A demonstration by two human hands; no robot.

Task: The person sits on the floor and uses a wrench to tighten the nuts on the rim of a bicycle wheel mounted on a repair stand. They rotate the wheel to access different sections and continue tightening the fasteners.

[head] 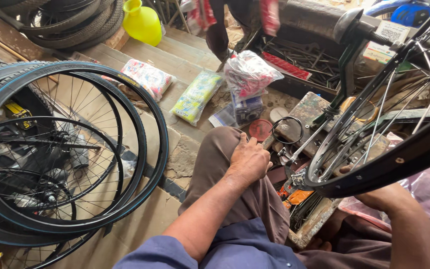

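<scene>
Left hand (249,160) rests flat on the knee (220,149), mid-frame, grasping nothing. Right hand (381,197), lower right, sits beneath the rim (394,162); its grip cannot be told. 2 wheels (65,149) lean at left.

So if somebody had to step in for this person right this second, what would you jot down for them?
Left hand: resting on the left knee of the brown trousers, holding nothing that shows.
Right hand: under the black spoked bicycle rim, apparently supporting it; the grip is hidden.
The rim sits in a dark green metal stand over a cluttered wooden tool board.
Finished tyred wheels lean on the left; plastic parts bags lie ahead.
Done: spokes are fitted in the rim. Left: cannot tell from this view.
</scene>
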